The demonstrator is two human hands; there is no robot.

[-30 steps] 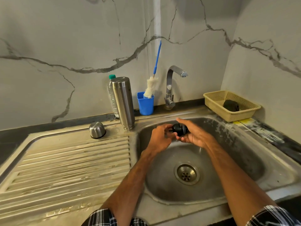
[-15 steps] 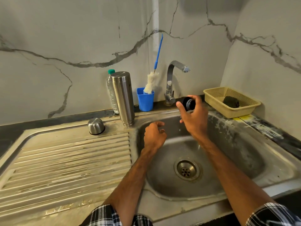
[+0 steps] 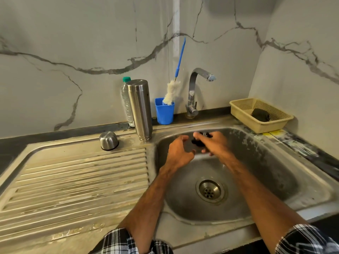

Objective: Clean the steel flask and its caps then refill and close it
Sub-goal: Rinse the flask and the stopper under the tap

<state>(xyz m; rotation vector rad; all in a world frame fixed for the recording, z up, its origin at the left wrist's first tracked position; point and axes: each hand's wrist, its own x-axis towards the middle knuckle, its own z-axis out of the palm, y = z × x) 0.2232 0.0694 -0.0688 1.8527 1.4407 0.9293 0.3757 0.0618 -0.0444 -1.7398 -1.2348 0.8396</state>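
1. The right hand point(image 3: 214, 143) holds the black inner cap point(image 3: 197, 141) over the back of the sink basin point(image 3: 266, 162). Its fingers are curled round the cap, though motion blur hides the exact hold.
2. The left hand point(image 3: 178, 153) is just beside the cap, fingers spread, loosely curved and holding nothing. I cannot tell whether a fingertip touches the cap.
3. The steel flask point(image 3: 140, 109) stands upright on the sink's rim at the basin's back-left corner, near the left hand. A plastic water bottle point(image 3: 126, 105) stands close behind it.
4. The steel outer cap point(image 3: 108, 140) sits dome-up at the back of the draining board point(image 3: 82, 176), left of the flask and apart from it.
5. A blue cup point(image 3: 164, 111) holding a bottle brush point(image 3: 171, 94) stands between the flask and the tap point(image 3: 194, 92), whose spout juts out above the hands.
6. A yellow basket point(image 3: 260, 123) with a dark scrubber point(image 3: 260, 114) sits on the bench at the back right, against the wall.
7. Walls close off the back and right. The basin drops away beneath the hands to the drain point(image 3: 211, 191), and the ribbed draining board spreads wide to the left.
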